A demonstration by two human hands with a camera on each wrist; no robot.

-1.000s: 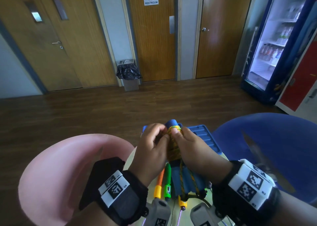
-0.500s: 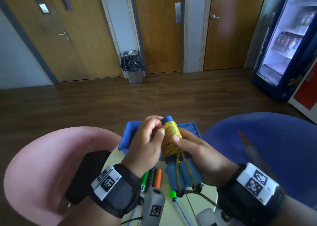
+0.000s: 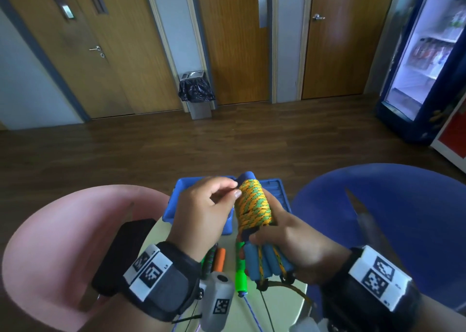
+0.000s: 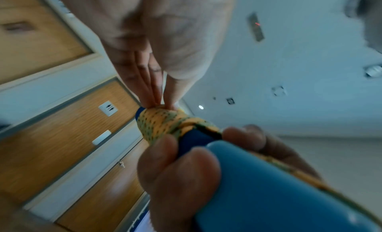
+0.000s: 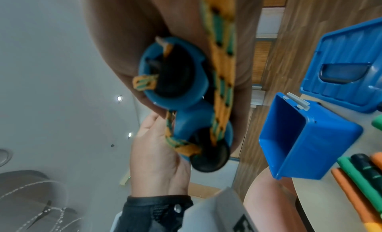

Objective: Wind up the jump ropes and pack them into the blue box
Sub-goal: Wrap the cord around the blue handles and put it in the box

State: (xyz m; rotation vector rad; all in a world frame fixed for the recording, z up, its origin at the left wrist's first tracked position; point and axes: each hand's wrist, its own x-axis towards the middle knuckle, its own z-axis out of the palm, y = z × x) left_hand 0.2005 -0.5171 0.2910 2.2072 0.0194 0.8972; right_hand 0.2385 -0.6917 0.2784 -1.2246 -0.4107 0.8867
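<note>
Blocking blue box [image 3: 176,200]: left hand [image 3: 201,215].

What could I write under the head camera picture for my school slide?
Two hands finish winding the yellow-green rope around blue jump rope handles, above the open blue box.

Beyond the hands, a bin lined with a black bag [image 3: 196,93] stands against wooden doors [image 3: 232,42]. A pink chair [image 3: 58,243] sits left, a blue chair [image 3: 403,205] right, a lit drinks fridge [image 3: 428,54] far right.
</note>
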